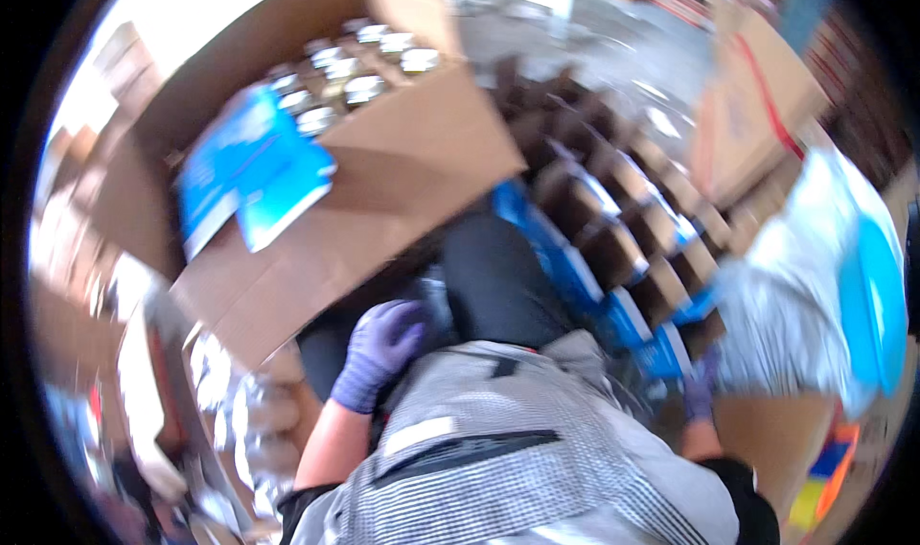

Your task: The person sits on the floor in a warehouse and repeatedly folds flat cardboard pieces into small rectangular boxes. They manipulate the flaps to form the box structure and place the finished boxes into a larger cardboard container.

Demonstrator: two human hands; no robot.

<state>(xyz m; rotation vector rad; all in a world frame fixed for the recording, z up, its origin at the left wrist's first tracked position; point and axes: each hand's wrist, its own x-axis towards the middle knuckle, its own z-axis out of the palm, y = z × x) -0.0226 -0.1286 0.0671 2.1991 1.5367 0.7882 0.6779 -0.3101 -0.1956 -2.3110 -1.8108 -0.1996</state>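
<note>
My left hand (383,346), in a purple glove, rests over my dark-trousered thigh, below the near side of a large cardboard box (402,185). Its thumb stands apart from the loosely bent fingers, and nothing shows in it. Inside that box are several jars with shiny metal lids (364,89). A blue printed sheet of card (251,166) lies over the box's near left part. To the far right my right hand (701,387), also gloved, is next to the corner of a blue and white carton (661,353). Blur hides its fingers, so any grip is unclear.
Brown cardboard dividers (613,190) with blue-edged cartons stand right of my knees. Beyond them are a tilted cardboard box (752,104) with a red stripe and a clear plastic bag (786,305) beside a blue round-edged item (872,305). Silvery wrapped goods (264,420) sit at left.
</note>
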